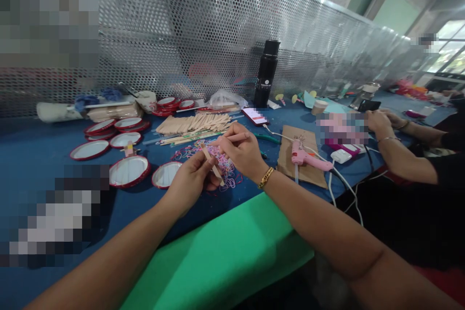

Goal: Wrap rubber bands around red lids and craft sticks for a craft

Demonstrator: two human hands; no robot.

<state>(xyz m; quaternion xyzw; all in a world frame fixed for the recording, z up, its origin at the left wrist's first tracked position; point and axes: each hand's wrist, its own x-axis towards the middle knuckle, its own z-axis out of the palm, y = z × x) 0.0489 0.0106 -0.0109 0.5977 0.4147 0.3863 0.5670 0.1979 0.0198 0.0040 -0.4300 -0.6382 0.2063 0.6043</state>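
My left hand (192, 174) is closed around a flat wooden craft stick (213, 163), held at a slant with its ends showing past the fingers. Close beside it, just above and to the right, my right hand (241, 149) has its fingers pinched together; what they hold, if anything, I cannot make out. A loose heap of small coloured rubber bands (228, 174) lies beneath both hands. Behind them is a pile of craft sticks (196, 123). White jar lids with red rims (130, 171) lie to the left, one with a small clip-like piece at its edge.
A pink glue gun (308, 159) rests on cardboard (286, 150) at right, with white cables nearby. A phone (255, 116) and black thermos (267, 75) stand near the perforated metal screen (218, 24). At far right are another person's hands (379, 123). Green cloth (225, 247) hangs in front.
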